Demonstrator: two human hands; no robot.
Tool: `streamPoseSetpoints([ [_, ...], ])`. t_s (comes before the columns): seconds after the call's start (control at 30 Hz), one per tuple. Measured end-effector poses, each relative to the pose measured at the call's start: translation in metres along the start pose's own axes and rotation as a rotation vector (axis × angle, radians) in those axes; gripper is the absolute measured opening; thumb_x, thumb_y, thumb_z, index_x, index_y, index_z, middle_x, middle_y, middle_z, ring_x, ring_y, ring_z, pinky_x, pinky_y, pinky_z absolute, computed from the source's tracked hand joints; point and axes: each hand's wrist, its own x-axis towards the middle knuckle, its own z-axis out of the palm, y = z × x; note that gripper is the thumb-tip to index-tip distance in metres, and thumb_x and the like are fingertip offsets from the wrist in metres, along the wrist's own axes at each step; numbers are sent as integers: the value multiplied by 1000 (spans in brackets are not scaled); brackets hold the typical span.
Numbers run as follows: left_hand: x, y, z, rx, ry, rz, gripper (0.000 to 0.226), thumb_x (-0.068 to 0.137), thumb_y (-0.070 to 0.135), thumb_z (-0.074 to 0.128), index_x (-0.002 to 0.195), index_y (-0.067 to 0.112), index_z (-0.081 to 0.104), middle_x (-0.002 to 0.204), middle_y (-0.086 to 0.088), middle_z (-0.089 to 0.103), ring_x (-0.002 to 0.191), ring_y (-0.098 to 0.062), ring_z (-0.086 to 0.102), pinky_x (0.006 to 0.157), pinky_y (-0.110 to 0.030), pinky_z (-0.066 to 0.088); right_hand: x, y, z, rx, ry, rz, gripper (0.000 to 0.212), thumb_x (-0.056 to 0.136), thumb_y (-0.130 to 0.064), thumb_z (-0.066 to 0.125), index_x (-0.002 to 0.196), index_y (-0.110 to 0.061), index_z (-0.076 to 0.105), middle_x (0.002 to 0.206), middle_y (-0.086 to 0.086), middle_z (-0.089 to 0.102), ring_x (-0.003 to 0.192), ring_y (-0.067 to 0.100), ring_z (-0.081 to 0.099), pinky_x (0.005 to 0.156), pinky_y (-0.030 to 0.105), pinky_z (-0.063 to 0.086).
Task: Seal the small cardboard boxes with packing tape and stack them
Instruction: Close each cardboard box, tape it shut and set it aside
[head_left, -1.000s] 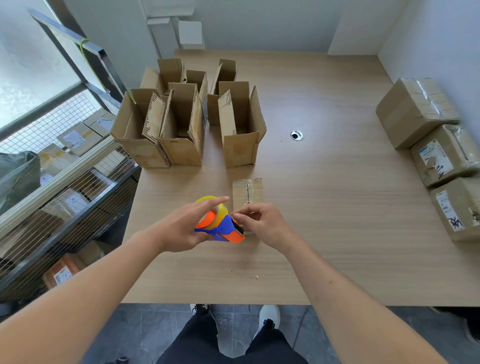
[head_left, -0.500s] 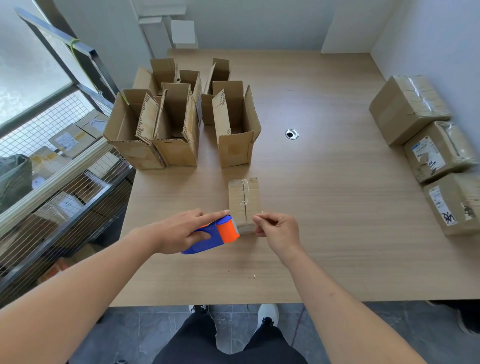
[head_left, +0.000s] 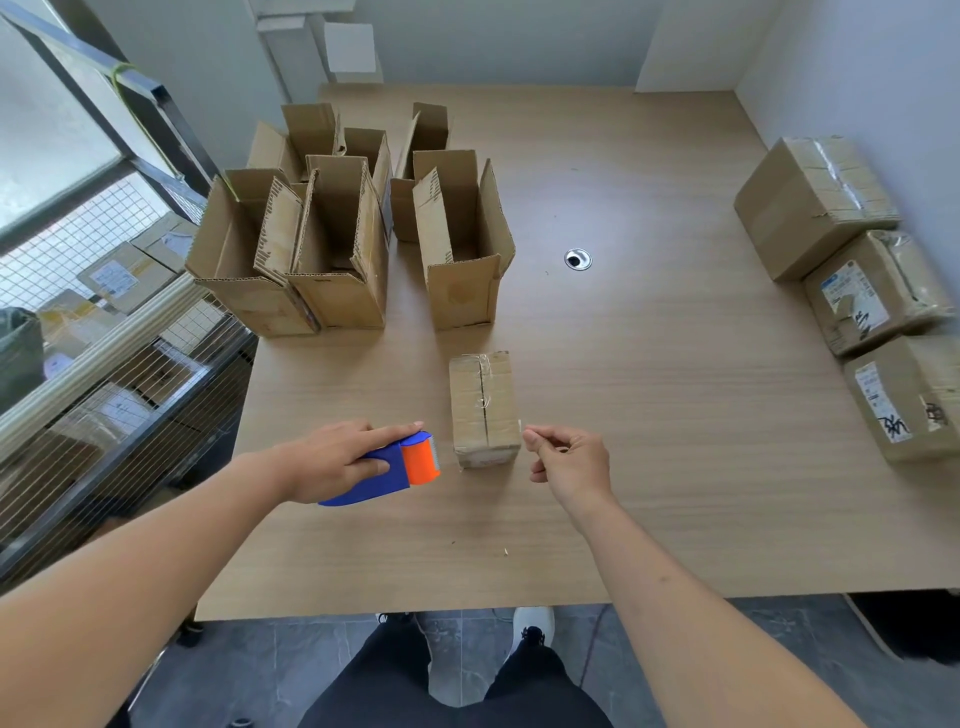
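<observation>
Cardboard box (head_left: 484, 408), small and closed, lies on the wooden table (head_left: 649, 415) between the two hands and a little beyond them, its long axis pointing away from the person. The left hand (head_left: 332, 460) grips a blue and orange plastic tape dispenser (head_left: 395, 470), forefinger stretched along its top; the toothed orange end is just beside the box's near left corner. The right hand (head_left: 569, 462) is just beside the near right corner, with thumb and forefinger pressed together; I judge it pinches the clear tape end, but the tape itself is too thin to see. Both hands are about equally near. The box is plain brown corrugated board, with glossy, wrinkled tape already over its centre seam. Beyond the left hand stand open cartons (head_left: 353, 239) with raised flaps; well apart beyond the right hand lie taped parcels (head_left: 852, 291) with labels.
</observation>
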Motion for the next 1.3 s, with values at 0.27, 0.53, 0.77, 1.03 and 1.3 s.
streamPoseSetpoints([
  [0.27,10,0,2,57,-9,-38,60,108,38,40,151,63,7,111,5,49,99,-14,48,92,-34,39,9,10,8,19,-9,61,10,89,-10,78,96,-16,82,70,0,70,55,18,57,60,37,63],
  [0.53,28,6,9,167,35,-12,63,106,46,36,134,78,-11,103,3,47,94,-20,48,89,-39,42,21,20,12,-278,-14,-12,66,87,-44,77,145,-26,52,134,-3,47,102,21,61,68,38,63],
  [0.77,30,8,22,124,34,-14,64,106,47,35,135,77,-13,104,1,48,92,-19,49,89,-39,42,7,-1,31,-690,-265,-675,29,81,-22,82,103,-28,64,100,-13,52,86,9,54,71,37,55],
  [1.03,20,-1,38,-54,68,-85,62,106,45,41,148,69,4,103,4,50,92,-18,53,90,-41,46,22,-7,44,-869,-341,-633,28,74,-6,79,88,-20,60,92,-7,52,91,21,53,72,36,48],
  [1.3,15,5,43,-161,63,-70,62,105,42,45,151,64,10,112,0,55,102,-20,53,96,-39,44,7,-8,69,-774,-242,-593,60,99,-27,48,156,-16,32,169,9,6,156,22,0,126,38,5],
])
